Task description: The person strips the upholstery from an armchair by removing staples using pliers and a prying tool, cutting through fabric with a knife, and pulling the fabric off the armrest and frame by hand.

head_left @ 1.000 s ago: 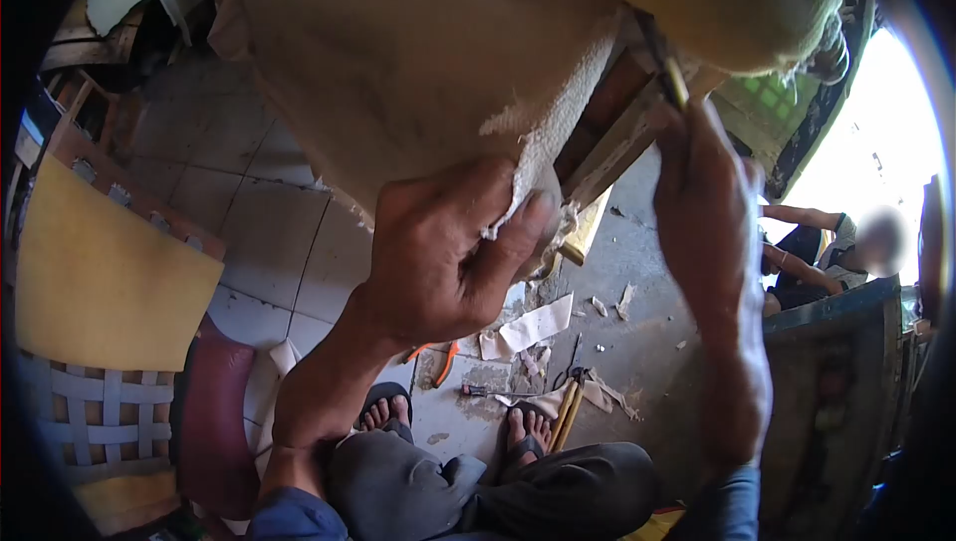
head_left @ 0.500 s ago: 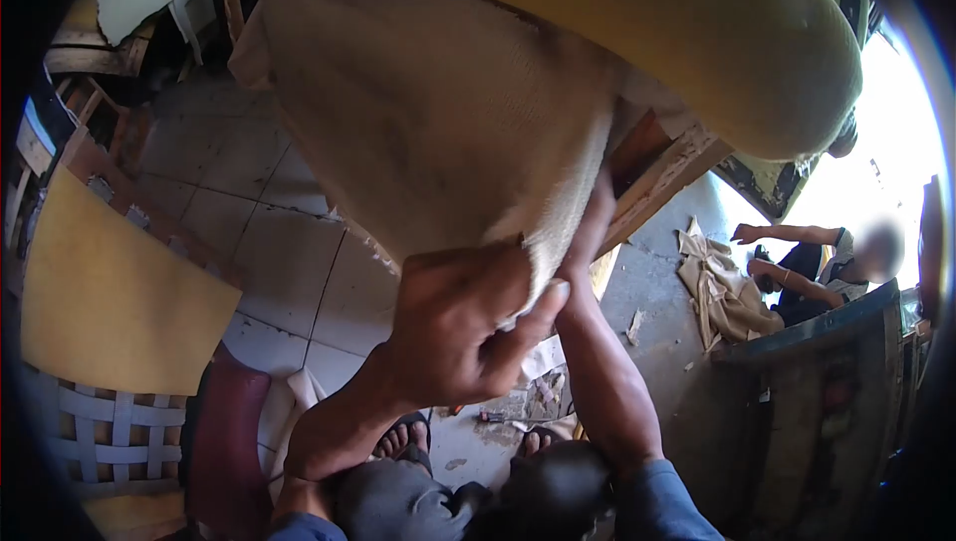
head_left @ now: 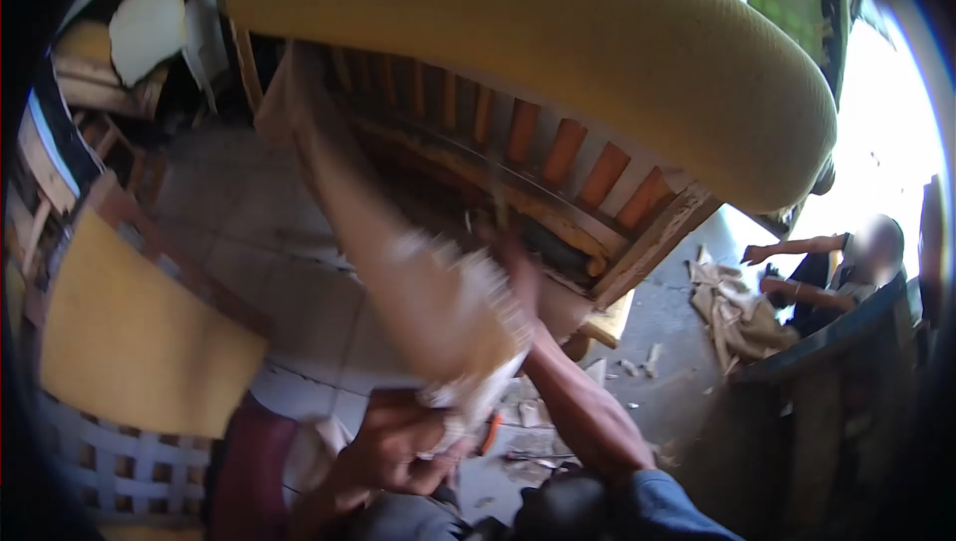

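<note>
My left hand point(head_left: 398, 446) is closed around the end of a beige cloth point(head_left: 388, 272), low in front of my knees. The cloth stretches up to the left side of a wooden furniture frame point(head_left: 657, 242), where it still hangs on. My right hand point(head_left: 510, 267) reaches toward the open underside of that frame, beside the cloth. Motion smears its fingers; a thin, blurred streak rises above them, and I cannot tell what it is. Yellow padding point(head_left: 538, 53) covers the rounded part on top, and orange-brown slats point(head_left: 563, 150) show inside the frame.
A yellow foam panel point(head_left: 149, 322) and woven webbing point(head_left: 119, 461) stand at left, near a dark red padded piece point(head_left: 249, 456). An orange-handled tool point(head_left: 490, 433) and scraps lie on the floor. At right, another person point(head_left: 817, 282) sits by crumpled cloth point(head_left: 737, 312).
The cloth has been pulled down and left, uncovering the slats and inside of the frame. My left hand moved down toward my knees with it. My right hand now shows at the frame's underside.
</note>
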The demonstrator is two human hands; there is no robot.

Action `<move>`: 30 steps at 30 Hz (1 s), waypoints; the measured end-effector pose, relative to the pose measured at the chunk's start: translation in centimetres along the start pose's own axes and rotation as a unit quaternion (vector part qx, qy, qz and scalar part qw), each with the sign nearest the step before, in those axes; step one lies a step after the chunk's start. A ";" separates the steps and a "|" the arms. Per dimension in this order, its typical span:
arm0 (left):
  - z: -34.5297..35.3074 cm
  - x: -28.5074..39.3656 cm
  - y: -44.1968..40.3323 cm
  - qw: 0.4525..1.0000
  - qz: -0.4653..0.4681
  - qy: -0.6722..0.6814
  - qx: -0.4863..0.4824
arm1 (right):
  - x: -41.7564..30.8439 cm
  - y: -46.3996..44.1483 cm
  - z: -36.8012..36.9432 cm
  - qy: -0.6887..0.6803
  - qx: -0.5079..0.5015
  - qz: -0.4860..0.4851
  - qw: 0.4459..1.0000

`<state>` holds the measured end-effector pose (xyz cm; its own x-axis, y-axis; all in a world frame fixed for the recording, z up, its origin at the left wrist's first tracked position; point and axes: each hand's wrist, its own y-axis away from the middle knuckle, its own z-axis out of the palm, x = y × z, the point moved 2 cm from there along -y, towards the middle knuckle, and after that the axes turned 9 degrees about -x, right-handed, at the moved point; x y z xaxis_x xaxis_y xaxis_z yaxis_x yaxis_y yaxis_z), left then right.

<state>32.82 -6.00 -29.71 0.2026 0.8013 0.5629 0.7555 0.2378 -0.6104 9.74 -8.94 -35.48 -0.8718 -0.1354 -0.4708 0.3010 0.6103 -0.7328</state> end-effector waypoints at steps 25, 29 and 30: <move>-18.7 -24.0 -21.6 0.881 -0.235 -0.294 0.287 | -1.6 -12.0 -26.1 0.263 0.241 -0.063 0.932; -10.2 -16.0 -21.8 0.897 -0.173 -0.390 0.114 | 8.5 -13.6 -36.2 0.356 0.242 0.075 0.899; -8.2 -12.6 -22.3 0.907 -0.155 -0.374 0.114 | 10.2 -13.3 -39.0 0.413 0.235 0.111 0.873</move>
<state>18.54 -25.91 -18.64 -0.5411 0.8049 0.2437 0.5388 0.5542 -0.6344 -18.26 11.99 -11.38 -0.6940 0.6736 -0.2543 0.4547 0.1361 -0.8802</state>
